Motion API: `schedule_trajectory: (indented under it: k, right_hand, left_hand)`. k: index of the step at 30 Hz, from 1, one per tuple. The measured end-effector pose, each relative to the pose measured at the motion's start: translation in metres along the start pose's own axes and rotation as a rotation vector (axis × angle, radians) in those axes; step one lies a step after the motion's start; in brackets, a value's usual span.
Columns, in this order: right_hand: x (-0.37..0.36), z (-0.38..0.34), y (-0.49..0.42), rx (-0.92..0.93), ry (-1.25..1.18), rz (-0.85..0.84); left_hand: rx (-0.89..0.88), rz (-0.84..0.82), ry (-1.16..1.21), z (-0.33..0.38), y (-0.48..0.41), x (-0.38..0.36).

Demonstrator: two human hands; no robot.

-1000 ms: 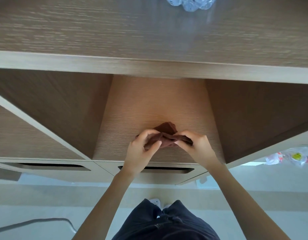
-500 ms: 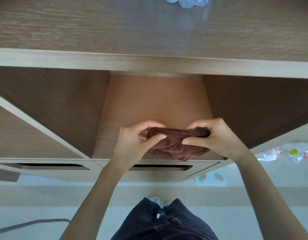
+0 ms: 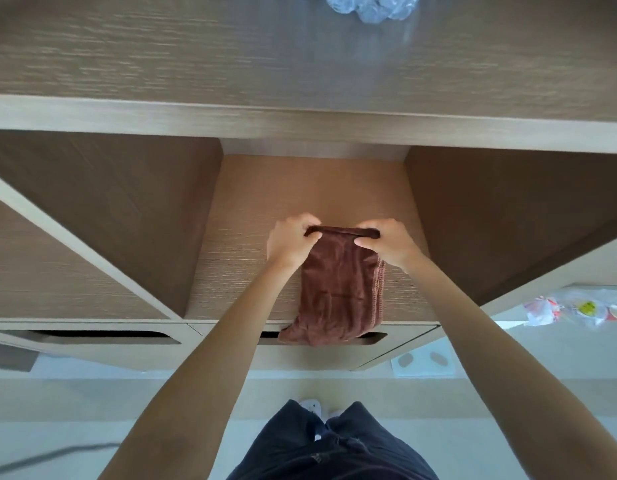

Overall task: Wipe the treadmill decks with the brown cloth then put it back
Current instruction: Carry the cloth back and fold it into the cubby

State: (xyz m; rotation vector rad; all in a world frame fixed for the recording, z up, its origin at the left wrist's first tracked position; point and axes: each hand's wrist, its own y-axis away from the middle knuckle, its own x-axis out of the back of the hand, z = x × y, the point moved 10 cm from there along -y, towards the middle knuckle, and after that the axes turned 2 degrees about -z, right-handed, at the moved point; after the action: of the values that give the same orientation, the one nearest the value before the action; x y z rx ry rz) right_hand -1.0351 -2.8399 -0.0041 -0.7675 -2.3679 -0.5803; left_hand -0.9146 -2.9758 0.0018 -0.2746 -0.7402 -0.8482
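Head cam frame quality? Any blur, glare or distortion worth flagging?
Head view: the brown cloth, left hand and right hand are sharp enough, the hem stitching readable; a pale sheen streaks the countertop below the clear plastic; the wide-angle lens splays the cabinet dividers outward; the alcove walls sit in shadow; the floor at right is bright and washed out.

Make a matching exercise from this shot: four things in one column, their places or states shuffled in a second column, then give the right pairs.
1. brown cloth
2. crumpled clear plastic
3. colourful wrappers
4. left hand

A. lying on the pale floor at the right
B. pinching the cloth's top edge
C. on the cabinet top
D. hanging down in front of the open shelf

Pairs: 1-D, 2-C, 3-A, 4-B.
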Motion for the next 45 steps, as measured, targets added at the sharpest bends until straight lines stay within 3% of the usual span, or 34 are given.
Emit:
schedule_trajectory:
  k: [4, 6, 9, 12, 14, 17, 19, 28, 31, 34, 38, 45]
  right_hand:
    - [-0.004, 0.007, -0.013, -0.005, 0.102, 0.017]
    - [-0.005, 0.014, -0.014, -0.041, 0.141, 0.037]
    - [0.001, 0.016, 0.0, -0.06, 0.188, 0.149]
    - [0.005, -0.006, 0.042, 0.188, 0.246, 0.349]
    - [-0.024, -0.005, 0.059, 0.253, 0.354, 0.209]
    - [-0.071, 0.032, 0.063, 0.102, 0.639, -0.142]
    - [-0.077, 0.042, 0.058, 0.056, 0.756, -0.2]
    - [-0.068, 0.037, 0.021, -0.003, 0.818, -0.228]
    - [-0.059, 0.026, 0.025, 0.039, 0.813, -0.121]
    - [-0.06, 0.026, 0.052, 0.074, 0.632, -0.037]
    - [-0.073, 0.043, 0.066, 0.046, 0.617, -0.107]
    - [-0.068, 0.04, 0.038, 0.042, 0.613, -0.148]
  left_hand:
    - [-0.37, 0.095, -0.361, 0.032, 0.043, -0.014]
    - [-0.459, -0.026, -0.433, 0.026, 0.07, -0.045]
    - [-0.398, -0.219, -0.568, -0.008, 0.085, -0.083]
    - [-0.411, -0.203, -0.577, -0.016, 0.084, -0.087]
    - [-0.425, -0.171, -0.565, -0.015, 0.081, -0.086]
    - [-0.425, -0.144, -0.574, -0.016, 0.075, -0.085]
    - [-0.413, -0.158, -0.596, -0.019, 0.072, -0.086]
    - [-0.341, -0.221, -0.644, -0.022, 0.038, -0.093]
    - [-0.349, -0.219, -0.658, -0.022, 0.034, -0.093]
    - [-0.342, -0.206, -0.672, -0.019, 0.036, -0.092]
    - [-0.336, -0.187, -0.732, -0.009, 0.048, -0.084]
    - [-0.33, -0.135, -0.636, -0.005, 0.117, -0.076]
